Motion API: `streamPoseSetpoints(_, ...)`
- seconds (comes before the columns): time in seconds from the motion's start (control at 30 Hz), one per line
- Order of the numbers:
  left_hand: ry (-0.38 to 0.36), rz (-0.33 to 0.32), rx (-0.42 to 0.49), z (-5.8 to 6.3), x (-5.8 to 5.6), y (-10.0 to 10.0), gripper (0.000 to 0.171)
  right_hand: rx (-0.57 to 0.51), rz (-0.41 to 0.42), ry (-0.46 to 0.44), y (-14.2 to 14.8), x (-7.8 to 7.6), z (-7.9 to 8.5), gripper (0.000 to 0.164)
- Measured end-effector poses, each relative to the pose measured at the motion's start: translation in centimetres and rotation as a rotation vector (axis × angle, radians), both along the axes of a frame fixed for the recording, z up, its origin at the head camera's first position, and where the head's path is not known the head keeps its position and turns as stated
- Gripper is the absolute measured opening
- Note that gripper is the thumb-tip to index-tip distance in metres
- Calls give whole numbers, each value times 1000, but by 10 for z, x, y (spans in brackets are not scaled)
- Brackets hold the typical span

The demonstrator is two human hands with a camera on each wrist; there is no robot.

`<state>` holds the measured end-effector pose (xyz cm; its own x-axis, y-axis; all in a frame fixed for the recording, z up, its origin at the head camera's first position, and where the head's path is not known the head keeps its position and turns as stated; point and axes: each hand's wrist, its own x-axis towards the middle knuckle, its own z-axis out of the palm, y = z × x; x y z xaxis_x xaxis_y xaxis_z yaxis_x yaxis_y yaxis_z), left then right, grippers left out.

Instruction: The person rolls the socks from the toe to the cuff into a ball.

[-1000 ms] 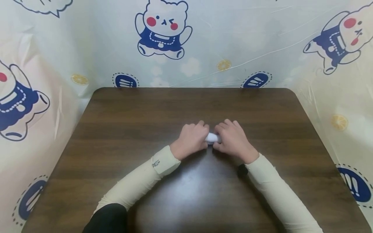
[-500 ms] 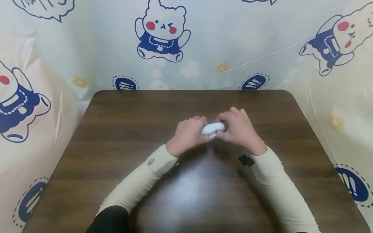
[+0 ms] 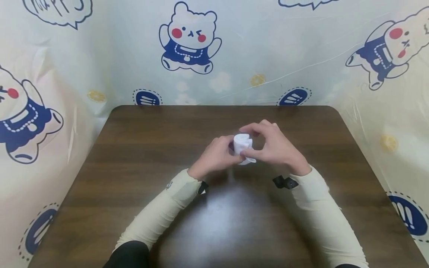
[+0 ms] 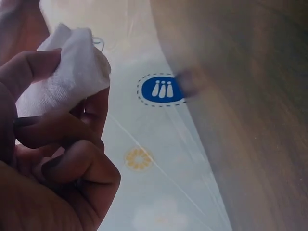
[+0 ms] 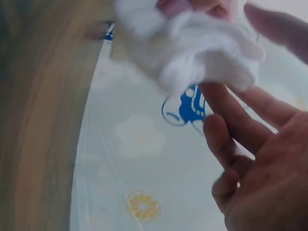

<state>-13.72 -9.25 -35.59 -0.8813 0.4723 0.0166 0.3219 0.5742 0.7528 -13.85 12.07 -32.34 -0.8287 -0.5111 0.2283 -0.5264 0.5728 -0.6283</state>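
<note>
A small white cloth, rolled into a short upright bundle, is held up over the table. My left hand grips its left side; in the left wrist view the thumb presses the front of the cloth, with fingers curled behind and below. My right hand is at the other side, thumb and fingers spread apart around the roll. In the right wrist view the cloth shows loose, layered folds, the right hand's fingers reach beneath it, and the thumb stands off from it.
A brown wooden table with rounded far corners lies under both hands. Behind it and along its sides hangs a pale curtain printed with bears. A dark wrist camera sits under the right cuff.
The cloth has come up from lying sideways between both hands to standing on end in the left hand. My right hand has loosened and spread its fingers.
</note>
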Motion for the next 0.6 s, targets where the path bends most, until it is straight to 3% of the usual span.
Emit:
streamPoseSetpoints(0.1,-46,4,59,3,-1,-3,38,-13,-19,-90,10,2,-2,53)
streamPoseSetpoints(0.2,-69,-3,79,7,0,-5,38,-25,-14,-127,15,2,-3,45)
streamPoseSetpoints(0.33,-75,-32,74,11,1,-5,37,-60,6,-116,14,3,-6,33)
streamPoseSetpoints(0.6,-76,-64,90,12,2,-6,32,-110,3,-85,9,7,-12,32)
